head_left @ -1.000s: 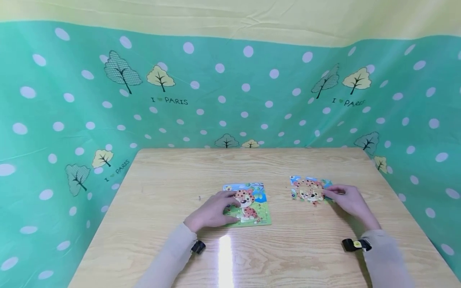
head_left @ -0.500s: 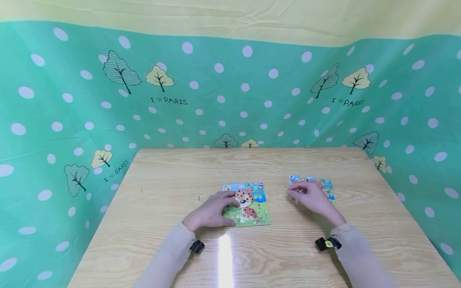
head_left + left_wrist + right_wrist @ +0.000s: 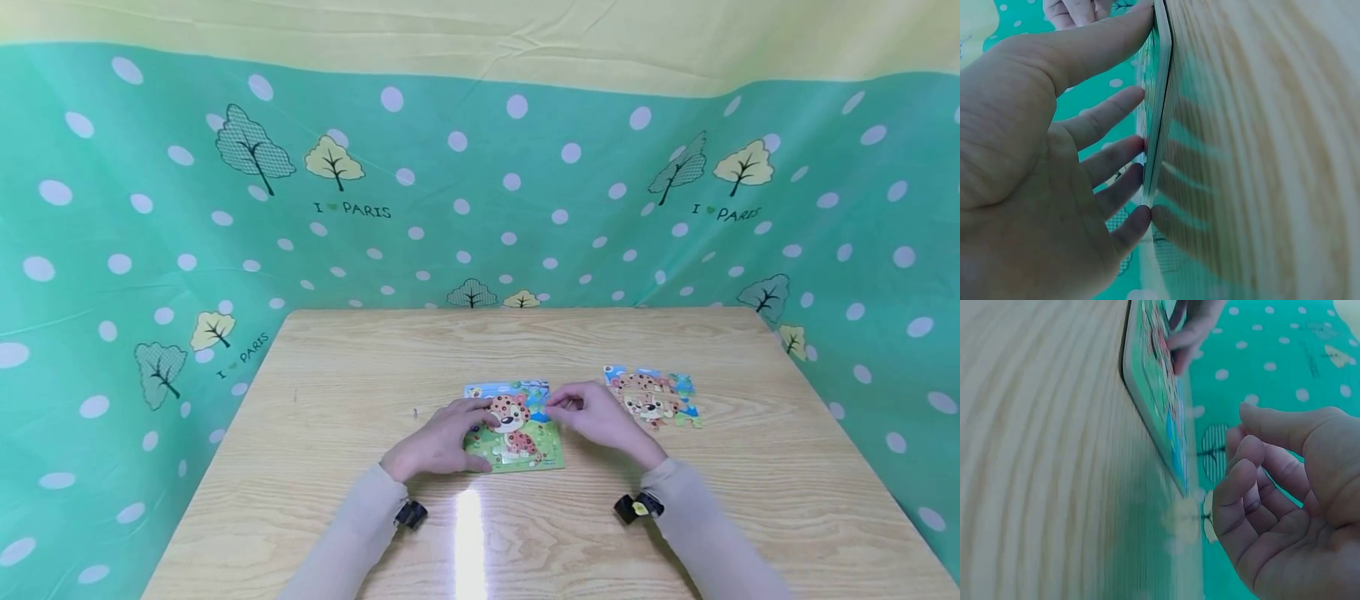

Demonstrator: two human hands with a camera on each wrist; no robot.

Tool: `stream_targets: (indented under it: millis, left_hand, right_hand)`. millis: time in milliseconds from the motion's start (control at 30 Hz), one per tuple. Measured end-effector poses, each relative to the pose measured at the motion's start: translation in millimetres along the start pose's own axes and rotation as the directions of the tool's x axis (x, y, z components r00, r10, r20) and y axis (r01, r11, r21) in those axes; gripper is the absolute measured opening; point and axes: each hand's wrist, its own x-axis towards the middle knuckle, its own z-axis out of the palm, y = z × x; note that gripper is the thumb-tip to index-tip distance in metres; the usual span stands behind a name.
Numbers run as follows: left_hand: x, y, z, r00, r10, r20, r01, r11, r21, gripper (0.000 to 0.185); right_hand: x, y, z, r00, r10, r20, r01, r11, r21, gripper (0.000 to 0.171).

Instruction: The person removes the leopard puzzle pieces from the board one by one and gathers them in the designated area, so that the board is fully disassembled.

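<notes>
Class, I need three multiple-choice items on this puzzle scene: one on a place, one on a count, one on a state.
1. Where do the loose puzzle pieces lie?
A. to the right of the leopard puzzle board
B. on the board
C. at the table's left edge

2. How many hands are at the board?
A. none
B. one
C. two

3. How does the left hand meet the board?
A. fist above it
B. fingers spread, pressing it
C. lifting it upright

Answers: 1 A, the cluster lies apart, further right on the wooden table. 2 C, the right hand is at its right edge too. 3 B, the left wrist view shows straight fingertips on it.
</notes>
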Motion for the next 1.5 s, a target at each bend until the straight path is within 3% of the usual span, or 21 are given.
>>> stream_targets:
  millis: [300,733,967,1500]
  left_hand:
    - [-0.4,0.3,0.2,1.000,0.004,-0.004,-0.004,1.000,0.009,0.067]
    - [-0.6,-0.2,0.9,1.000,-0.014,0.012,0.013,0.999,0.045,0.091]
    - [-2.0,1.0,0.9,1.000,-0.018,0.019,0.017,0.999,0.036,0.103]
    - [-1.2,-6.1,-3.1,0.999,-0.007,0.047,0.008,1.000,-0.016,0.104]
  right_hand:
    - [7,-18,23,0.995,-0.065,0.078,0.065,0.998,0.011,0.015]
    - [18,-37,67,0.976,-0.136,0.170,0.132,0.991,0.032,0.006]
    - [21,-42,82,0.969,-0.130,0.210,0.135,0.991,-0.008,0.008]
    - [21,-49,78,0.959,-0.063,0.277,0.101,0.987,-0.126,0.057]
